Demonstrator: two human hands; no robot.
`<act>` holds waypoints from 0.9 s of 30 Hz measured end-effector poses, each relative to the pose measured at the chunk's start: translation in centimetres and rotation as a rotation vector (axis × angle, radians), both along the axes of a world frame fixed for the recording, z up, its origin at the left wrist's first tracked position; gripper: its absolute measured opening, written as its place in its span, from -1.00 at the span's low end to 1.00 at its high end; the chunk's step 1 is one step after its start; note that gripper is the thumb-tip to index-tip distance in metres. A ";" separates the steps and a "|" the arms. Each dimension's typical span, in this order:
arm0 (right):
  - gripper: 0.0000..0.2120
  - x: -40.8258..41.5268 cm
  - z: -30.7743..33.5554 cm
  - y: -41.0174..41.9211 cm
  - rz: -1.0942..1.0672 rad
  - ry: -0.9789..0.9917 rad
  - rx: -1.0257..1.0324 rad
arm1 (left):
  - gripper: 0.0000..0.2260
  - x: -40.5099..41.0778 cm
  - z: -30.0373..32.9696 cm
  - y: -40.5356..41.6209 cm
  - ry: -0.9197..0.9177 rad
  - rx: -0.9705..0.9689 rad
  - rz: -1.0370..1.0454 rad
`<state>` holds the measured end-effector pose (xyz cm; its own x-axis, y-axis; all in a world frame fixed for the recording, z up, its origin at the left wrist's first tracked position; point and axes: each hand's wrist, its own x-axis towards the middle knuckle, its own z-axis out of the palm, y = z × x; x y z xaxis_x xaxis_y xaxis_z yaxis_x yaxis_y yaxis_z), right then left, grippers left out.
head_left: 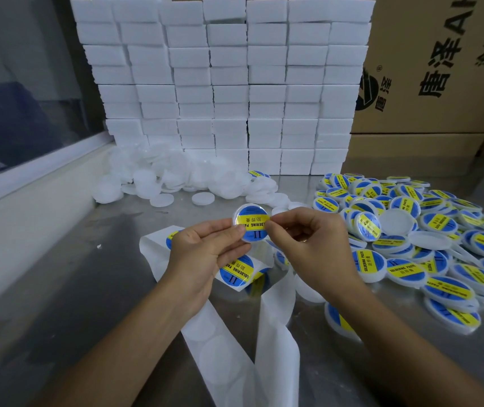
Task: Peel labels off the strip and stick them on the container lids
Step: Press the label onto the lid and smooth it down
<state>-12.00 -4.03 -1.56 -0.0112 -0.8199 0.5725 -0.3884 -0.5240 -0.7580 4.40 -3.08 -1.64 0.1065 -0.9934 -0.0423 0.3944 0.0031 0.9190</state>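
My left hand (205, 251) holds a round white lid (251, 221) above the table, thumb on its lower left edge. A blue and yellow label covers the lid's face. My right hand (302, 239) pinches the label's right edge with thumb and forefinger. Below my hands the white backing strip (276, 333) curls over the steel table (73, 304), with a blue and yellow label (236, 270) on it under my left hand. Much of the strip toward me is bare backing.
A heap of labelled lids (428, 248) covers the right side of the table. Plain white lids (176, 177) lie piled at the back, in front of a wall of stacked white boxes (229, 83). Cardboard cartons (440, 69) stand at the back right. A window ledge (29, 183) runs along the left.
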 end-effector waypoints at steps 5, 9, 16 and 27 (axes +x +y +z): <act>-0.96 0.1 -0.2 0.1 -0.054 0.094 -0.126 | -0.76 0.0 0.1 0.0 -0.036 -0.004 0.018; -0.96 0.0 -0.5 -0.1 -0.107 0.138 -0.152 | -0.81 -0.2 0.2 0.1 -0.050 -0.030 0.015; -0.99 0.2 -0.6 -0.2 -0.173 0.131 -0.228 | -0.84 -0.3 0.1 0.1 -0.037 -0.061 -0.033; -0.81 0.6 -0.7 -0.1 -0.063 -0.124 0.024 | -0.61 -0.7 -0.1 0.2 0.084 -0.136 -0.156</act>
<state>-11.42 -4.10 -2.21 -0.1326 -0.8286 0.5439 -0.3226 -0.4828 -0.8142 3.68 -2.88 -1.71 -0.0474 -0.9948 0.0906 0.4751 0.0573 0.8781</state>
